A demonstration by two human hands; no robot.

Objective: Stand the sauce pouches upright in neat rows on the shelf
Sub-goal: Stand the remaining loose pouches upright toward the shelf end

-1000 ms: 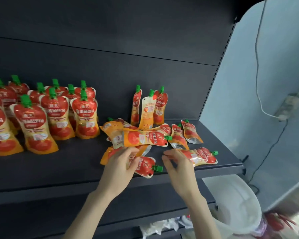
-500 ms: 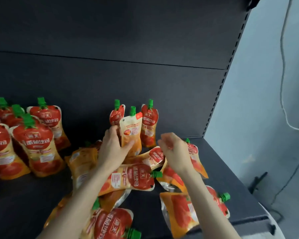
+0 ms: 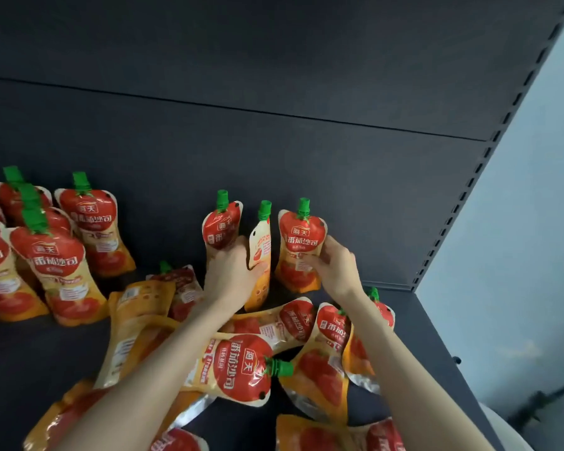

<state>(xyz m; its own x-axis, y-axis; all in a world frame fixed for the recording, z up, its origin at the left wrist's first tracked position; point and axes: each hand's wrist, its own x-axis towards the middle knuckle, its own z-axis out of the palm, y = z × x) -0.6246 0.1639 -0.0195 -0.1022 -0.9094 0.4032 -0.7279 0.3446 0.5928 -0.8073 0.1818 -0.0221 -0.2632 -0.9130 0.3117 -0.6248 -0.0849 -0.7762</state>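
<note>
Three red-and-orange sauce pouches with green caps stand at the back of the dark shelf (image 3: 433,323). My left hand (image 3: 230,271) grips the left pouch (image 3: 222,227), with its thumb against the middle pouch (image 3: 261,252), which is turned edge-on. My right hand (image 3: 334,266) holds the right pouch (image 3: 302,249) by its side. Several more pouches lie flat in a heap in front, one (image 3: 241,366) with its cap pointing right. A group of upright pouches (image 3: 62,265) stands at the left.
The shelf's dark back panel (image 3: 274,151) rises right behind the three pouches. A slotted upright (image 3: 469,190) and a pale wall (image 3: 528,255) bound the right side. Bare shelf shows between the left group and the heap.
Both hands have moved from above the heap back to the three standing pouches and taken hold of them. The view has moved closer and lower over the shelf.
</note>
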